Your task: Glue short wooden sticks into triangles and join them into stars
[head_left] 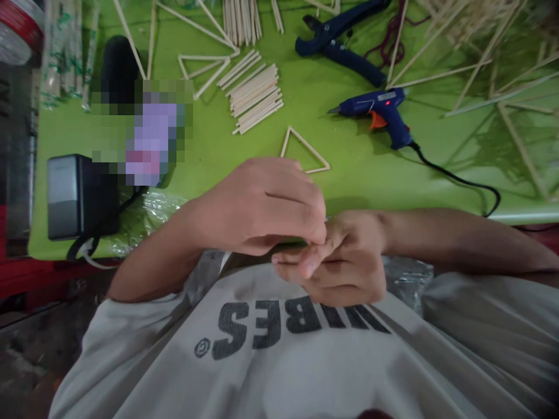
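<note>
In front of my shirt, my two hands meet at the table's near edge. My left hand [275,206] is closed, its fingertips pinched together against my right hand; whatever lies in the pinch is too small or hidden to make out. My right hand [349,259] has its fingers stretched out toward the left, with no object visible in it. Just beyond my left hand lies a triangle of thin wooden sticks [309,146], its near side partly covered by that hand. Farther back is a pile of short cut sticks [255,96].
On the green table [209,154], a blue glue gun [384,113] with its red light on trails a black cord rightward. Behind it lies a blue cutter [334,41]. Stick frames [203,64] lie at the back. A blurred phone [152,139] and black-grey box [78,195] are left.
</note>
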`<state>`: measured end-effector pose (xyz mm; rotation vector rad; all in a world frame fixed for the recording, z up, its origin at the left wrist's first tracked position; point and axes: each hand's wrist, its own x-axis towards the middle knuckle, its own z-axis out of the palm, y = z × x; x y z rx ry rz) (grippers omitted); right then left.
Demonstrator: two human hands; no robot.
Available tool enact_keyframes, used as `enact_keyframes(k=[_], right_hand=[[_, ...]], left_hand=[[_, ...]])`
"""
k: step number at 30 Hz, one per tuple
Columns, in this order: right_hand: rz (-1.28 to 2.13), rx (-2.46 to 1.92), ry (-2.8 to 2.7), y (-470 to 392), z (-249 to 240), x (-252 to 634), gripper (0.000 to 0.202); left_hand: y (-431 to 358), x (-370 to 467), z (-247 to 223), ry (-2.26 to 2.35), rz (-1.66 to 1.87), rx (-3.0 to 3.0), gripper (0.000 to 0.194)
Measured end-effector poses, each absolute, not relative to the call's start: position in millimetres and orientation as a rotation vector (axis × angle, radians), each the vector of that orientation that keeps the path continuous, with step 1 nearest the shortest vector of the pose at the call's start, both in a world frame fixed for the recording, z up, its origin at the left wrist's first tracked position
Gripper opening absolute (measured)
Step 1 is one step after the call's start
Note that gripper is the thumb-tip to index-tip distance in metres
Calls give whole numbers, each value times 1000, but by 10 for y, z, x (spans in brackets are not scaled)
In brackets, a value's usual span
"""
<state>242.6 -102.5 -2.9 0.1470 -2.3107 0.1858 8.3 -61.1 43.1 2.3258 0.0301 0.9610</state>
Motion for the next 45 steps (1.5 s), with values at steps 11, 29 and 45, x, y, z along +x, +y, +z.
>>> enact_keyframes(k=[11,29,45], right_hand=[[186,505,-2040,-802,-3,2323,39],[589,407,-1797,-1058,-46,2261,47],[-722,643,-2157,-705,163,2464,31]], left_hand=[[-650,31,400,53,1233,2691,37],[-601,166,325,-19,1383,2504,29],[-598,-49,575,211,574,1960,54]])
